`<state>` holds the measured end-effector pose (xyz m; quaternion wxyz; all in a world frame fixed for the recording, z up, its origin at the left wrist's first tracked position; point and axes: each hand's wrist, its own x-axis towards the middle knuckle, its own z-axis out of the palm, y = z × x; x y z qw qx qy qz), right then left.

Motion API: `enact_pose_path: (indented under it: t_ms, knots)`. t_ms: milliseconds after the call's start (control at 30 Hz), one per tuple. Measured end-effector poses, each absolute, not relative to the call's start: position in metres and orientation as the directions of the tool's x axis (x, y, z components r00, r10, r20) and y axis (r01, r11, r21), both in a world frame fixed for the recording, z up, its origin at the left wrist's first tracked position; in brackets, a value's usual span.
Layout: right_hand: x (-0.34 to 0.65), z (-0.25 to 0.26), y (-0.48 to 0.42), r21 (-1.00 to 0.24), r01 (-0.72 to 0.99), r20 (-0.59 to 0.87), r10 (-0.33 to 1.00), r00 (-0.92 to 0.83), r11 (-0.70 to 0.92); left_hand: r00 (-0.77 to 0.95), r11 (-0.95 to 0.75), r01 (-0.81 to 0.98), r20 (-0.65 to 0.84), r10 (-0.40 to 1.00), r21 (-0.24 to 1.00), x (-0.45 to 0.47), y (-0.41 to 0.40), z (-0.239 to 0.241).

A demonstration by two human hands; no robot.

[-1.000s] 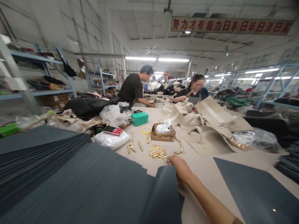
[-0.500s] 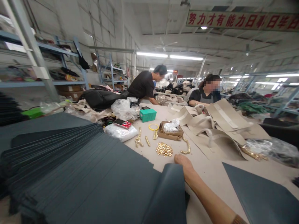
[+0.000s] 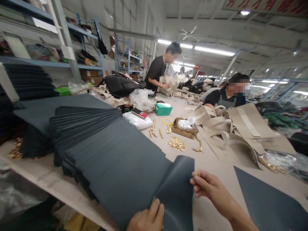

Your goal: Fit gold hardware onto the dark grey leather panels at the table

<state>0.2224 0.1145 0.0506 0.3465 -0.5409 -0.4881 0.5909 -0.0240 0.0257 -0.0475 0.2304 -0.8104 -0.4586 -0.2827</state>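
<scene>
A fanned stack of dark grey sheets (image 3: 101, 144) covers the near left of the table. Its top sheet (image 3: 176, 189) curls upward at the near right. My left hand (image 3: 146, 219) presses on that sheet's lower edge at the bottom of the view. My right hand (image 3: 210, 187) pinches the curled sheet's right edge with its fingers bent. A pile of gold metal pieces (image 3: 176, 143) lies on the table beyond the sheet.
Another dark grey sheet (image 3: 269, 199) lies at the near right. Beige bag panels (image 3: 240, 128), a brown cardboard box (image 3: 184, 128), a teal box (image 3: 163, 109) and a red phone (image 3: 140, 113) sit further back. Two people work at the table's far end. Shelving (image 3: 60, 48) stands on the left.
The view swung left and down. My right hand pulled back from the gold pieces and took the curled sheet's edge. My left hand came into view on the sheet.
</scene>
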Motion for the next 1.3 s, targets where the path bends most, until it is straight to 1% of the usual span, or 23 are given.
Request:
enact_pose_path:
  t_ms: [67, 200, 267, 333, 433, 567, 667, 800, 1000, 1100, 1233, 1300]
  knots:
    - [0.199, 0.047, 0.100, -0.940, 0.138, -0.337, 0.916, -0.219, -0.313, 0.404, -0.475, 0.876, 0.665, 0.628, -0.083, -0.024, 0.024, -0.047]
    - [0.165, 0.036, 0.088, -0.914, 0.216, -0.394, 0.875, -0.280, -0.343, 0.464, -0.531, 0.845, 0.580, 0.670, -0.063, -0.027, 0.021, -0.037]
    - [0.155, 0.029, 0.087, -0.903, 0.240, -0.418, 0.856, -0.305, -0.356, 0.464, -0.557, 0.829, 0.617, 0.635, -0.050, -0.029, 0.020, -0.032]
    - [0.149, 0.021, 0.087, -0.895, 0.228, -0.441, 0.836, -0.327, -0.383, 0.453, -0.576, 0.816, 0.656, 0.603, -0.033, -0.029, 0.020, -0.029]
    - [0.144, 0.012, 0.086, -0.885, 0.225, -0.465, 0.807, -0.364, -0.408, 0.455, -0.597, 0.802, 0.641, 0.618, 0.006, -0.030, 0.018, -0.028]
    - [0.141, 0.010, 0.083, -0.889, 0.307, -0.445, 0.800, -0.401, -0.341, 0.481, -0.615, 0.785, 0.552, 0.681, 0.074, -0.031, 0.013, -0.031]
    - [0.138, 0.013, 0.081, -0.887, 0.386, -0.409, 0.820, -0.401, -0.253, 0.517, -0.621, 0.778, 0.467, 0.717, 0.093, -0.032, 0.011, -0.030]
    - [0.136, 0.014, 0.080, -0.874, 0.458, -0.372, 0.831, -0.413, -0.164, 0.527, -0.616, 0.778, 0.409, 0.745, 0.119, -0.033, 0.010, -0.023]
    - [0.135, 0.017, 0.084, -0.860, 0.442, -0.439, 0.811, -0.387, -0.255, 0.520, -0.613, 0.777, 0.402, 0.754, 0.145, -0.035, 0.009, -0.016]
    - [0.133, 0.022, 0.085, -0.853, 0.454, -0.447, 0.810, -0.380, -0.257, 0.532, -0.622, 0.767, 0.389, 0.752, 0.154, -0.034, 0.009, -0.018]
    - [0.129, 0.025, 0.086, -0.810, 0.546, -0.459, 0.809, -0.366, -0.213, 0.526, -0.624, 0.760, 0.390, 0.756, 0.185, -0.033, 0.008, -0.021]
    - [0.129, 0.024, 0.087, -0.814, 0.540, -0.460, 0.807, -0.371, -0.216, 0.517, -0.617, 0.764, 0.394, 0.760, 0.188, -0.033, 0.008, -0.022]
